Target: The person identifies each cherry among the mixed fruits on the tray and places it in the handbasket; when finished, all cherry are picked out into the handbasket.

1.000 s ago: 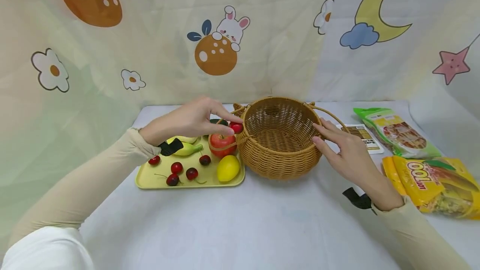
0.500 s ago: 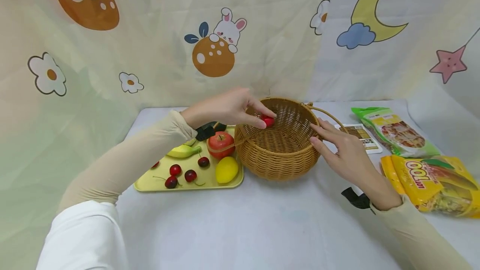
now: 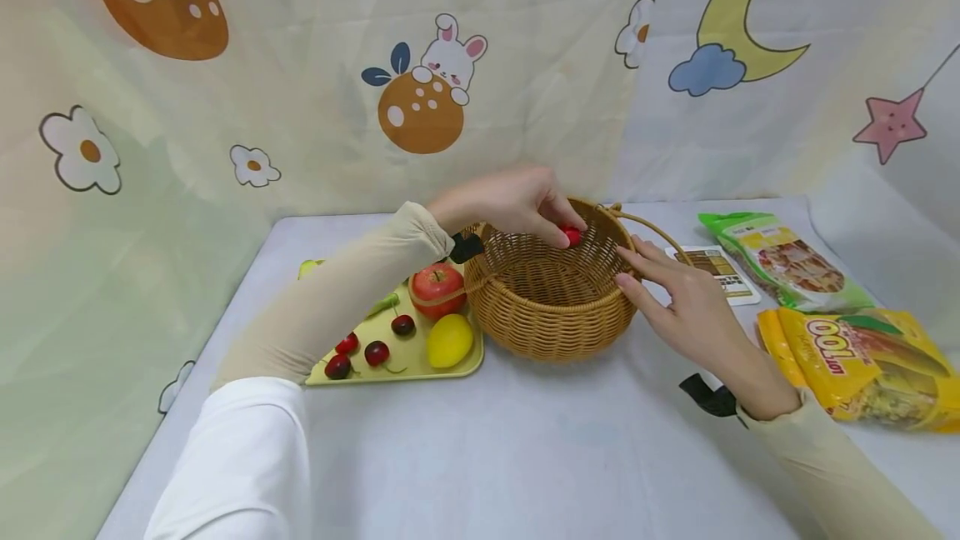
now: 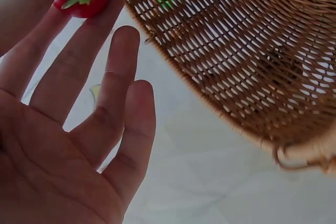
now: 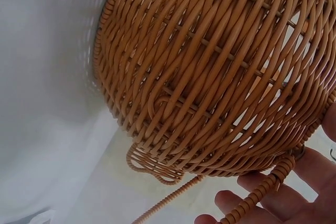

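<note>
The brown wicker basket [image 3: 551, 336] stands on the white surface [image 3: 525, 448] in the middle of the scene, its mouth facing up and its woven floor and inner wall in sight. One handle loop leans left across the front of the red apple [image 3: 437, 280]; another leans out to the right. Just left of the basket, the yellow tray [image 3: 410, 351] holds the apple at the right, the lemon [image 3: 450, 340] nearer and several dark red cherries [image 3: 402, 324] further left; the green-tipped banana [image 3: 387, 303] is mostly hidden by a sleeve.

The left grip [image 3: 521, 202] reaches over the basket from the left and pinches the small red fruit [image 3: 572, 236] between thumb and fingertips. The fruit sits at the very end of the grip, over the far part of the basket's mouth; whether it is below the rim I cannot tell. In the left wrist view its green stem shows, and the ring and little fingers extend free of it.

The right grip [image 3: 682, 294] rests on the basket's right rim, thumb and fingers loosely extended.

At the right lie the white packet [image 3: 718, 273], the green bag [image 3: 795, 261] and, nearest, the yellow bag [image 3: 873, 369].
</note>
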Available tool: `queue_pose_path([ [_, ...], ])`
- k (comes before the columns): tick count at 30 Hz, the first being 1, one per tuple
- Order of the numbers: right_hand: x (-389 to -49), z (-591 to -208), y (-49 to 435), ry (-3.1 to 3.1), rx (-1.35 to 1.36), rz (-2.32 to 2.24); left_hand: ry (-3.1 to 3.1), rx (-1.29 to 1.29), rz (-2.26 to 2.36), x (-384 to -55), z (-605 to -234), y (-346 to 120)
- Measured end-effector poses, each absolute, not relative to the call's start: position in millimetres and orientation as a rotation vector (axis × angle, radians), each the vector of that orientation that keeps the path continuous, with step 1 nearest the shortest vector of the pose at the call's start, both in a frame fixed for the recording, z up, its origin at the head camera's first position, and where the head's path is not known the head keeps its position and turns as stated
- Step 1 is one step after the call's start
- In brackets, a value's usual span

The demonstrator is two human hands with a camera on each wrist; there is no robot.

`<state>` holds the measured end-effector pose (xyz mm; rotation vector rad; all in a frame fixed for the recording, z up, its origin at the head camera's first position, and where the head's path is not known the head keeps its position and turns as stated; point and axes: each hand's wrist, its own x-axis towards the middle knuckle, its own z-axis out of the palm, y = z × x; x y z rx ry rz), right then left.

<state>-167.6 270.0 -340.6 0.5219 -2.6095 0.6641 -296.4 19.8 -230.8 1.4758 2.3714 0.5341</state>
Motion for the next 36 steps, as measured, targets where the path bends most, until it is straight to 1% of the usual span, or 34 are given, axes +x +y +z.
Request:
queue_pose_path([
  [14, -168.4, -340.2, 270.6, -2.602, 0.513, 0.641, 2.372, 1.422, 0.572, -320.7, -249.5, 43.0],
  [29, -168.6, -342.6, 269.5, -2.617, 0.51, 0.669, 2.309, 1.416, 0.522, -321.6, -276.5, 59.3],
  [36, -169.3, -340.9, 269.2, -2.618, 0.5, 0.655, 2.304, 1.386, 0.544, -323.5, -281.0, 60.0],
])
